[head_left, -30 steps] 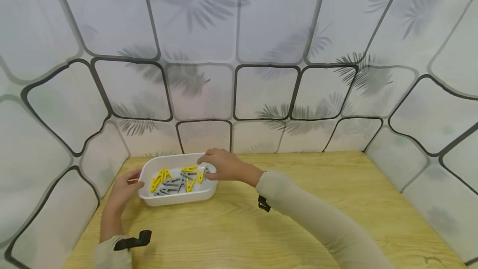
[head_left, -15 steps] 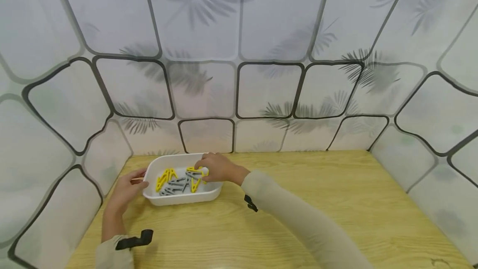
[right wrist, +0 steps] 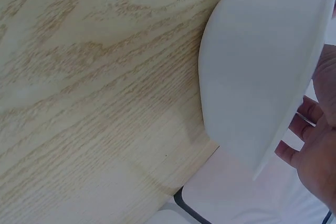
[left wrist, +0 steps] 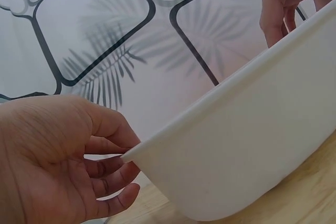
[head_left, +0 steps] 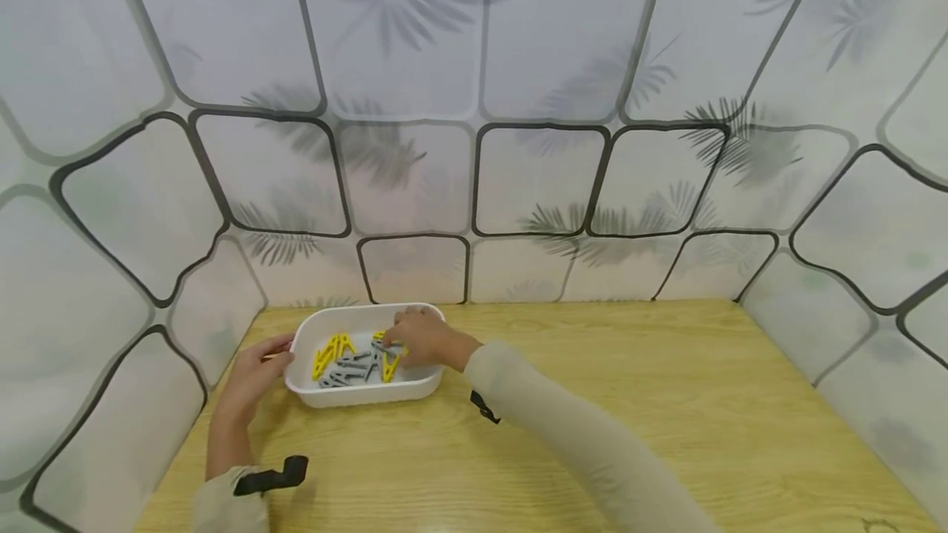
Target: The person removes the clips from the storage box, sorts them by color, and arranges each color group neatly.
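A white plastic tub stands on the table and holds several yellow clothespins and grey clothespins. At its left end, my left hand pinches the rim; in the left wrist view, the left hand has its thumb side at the corner and other fingers curled under the lip. My right hand reaches over the right end, fingers bent down among clothespins. In the right wrist view, the tub wall partly hides the right hand. I cannot tell whether it grips a clothespin.
The wood-grain table extends to the right of the tub. Patterned panels with leaf prints enclose the back and sides, close behind the tub. A black strap mount sits on the left sleeve.
My right hand has shifted left and deeper over the clothespins, covering some on the right side. My left hand stays at the tub's left rim. The head view has turned slightly.
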Tool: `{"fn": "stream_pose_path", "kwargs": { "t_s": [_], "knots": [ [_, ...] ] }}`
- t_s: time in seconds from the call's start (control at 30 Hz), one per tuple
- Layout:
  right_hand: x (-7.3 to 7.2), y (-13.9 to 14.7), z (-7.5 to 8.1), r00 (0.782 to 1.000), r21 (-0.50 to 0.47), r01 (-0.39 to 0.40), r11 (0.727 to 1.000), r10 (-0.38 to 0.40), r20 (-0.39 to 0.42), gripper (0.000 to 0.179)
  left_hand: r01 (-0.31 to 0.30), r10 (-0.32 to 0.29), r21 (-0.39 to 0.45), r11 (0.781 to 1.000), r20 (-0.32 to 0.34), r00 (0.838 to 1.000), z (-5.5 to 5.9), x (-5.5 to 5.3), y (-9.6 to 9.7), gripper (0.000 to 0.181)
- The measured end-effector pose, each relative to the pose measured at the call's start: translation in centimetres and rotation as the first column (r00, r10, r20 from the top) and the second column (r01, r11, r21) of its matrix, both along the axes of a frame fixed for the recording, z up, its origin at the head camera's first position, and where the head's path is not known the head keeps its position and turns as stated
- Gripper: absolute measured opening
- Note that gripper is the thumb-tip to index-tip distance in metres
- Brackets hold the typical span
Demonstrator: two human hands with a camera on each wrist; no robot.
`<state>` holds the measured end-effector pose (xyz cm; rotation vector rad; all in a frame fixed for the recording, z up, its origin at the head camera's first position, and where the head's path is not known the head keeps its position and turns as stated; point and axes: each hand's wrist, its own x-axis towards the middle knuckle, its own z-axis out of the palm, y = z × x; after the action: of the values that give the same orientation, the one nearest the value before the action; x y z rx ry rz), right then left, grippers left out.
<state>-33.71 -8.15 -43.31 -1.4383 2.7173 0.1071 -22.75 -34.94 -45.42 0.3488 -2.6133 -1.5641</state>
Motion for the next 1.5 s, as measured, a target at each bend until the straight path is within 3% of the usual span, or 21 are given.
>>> {"fn": "stream_pose_path", "kwargs": {
  "t_s": [0.3, 1.07, 1.23, 1.5],
  "knots": [
    [0.7, -1.0, -0.8, 0.995, 0.103, -0.017, 0.995, 0.027, -0.099, 0.036, -0.048, 0.048, 0.016, 0.999, 0.003, 0.999, 0.1, 0.0, 0.5, 0.046],
    [1.3, -0.5, -1.3, 0.969, 0.112, -0.082, 0.99, 0.105, -0.223, 0.02, -0.072, 0.07, 0.063, 0.995, 0.035, 0.997, -0.1, -0.1, 0.4, 0.048],
    [1.2, -0.6, -0.9, 0.969, 0.12, -0.102, 0.988, 0.126, -0.213, 0.014, -0.058, 0.055, 0.068, 0.996, 0.05, 0.997, 0.2, 0.1, 0.2, 0.049],
    [1.1, -0.7, -1.1, 0.982, 0.151, -0.066, 0.986, 0.091, -0.164, 0.028, -0.049, 0.044, 0.078, 0.996, 0.064, 0.997, 0.3, 0.2, 0.6, 0.05]
  ]
}}
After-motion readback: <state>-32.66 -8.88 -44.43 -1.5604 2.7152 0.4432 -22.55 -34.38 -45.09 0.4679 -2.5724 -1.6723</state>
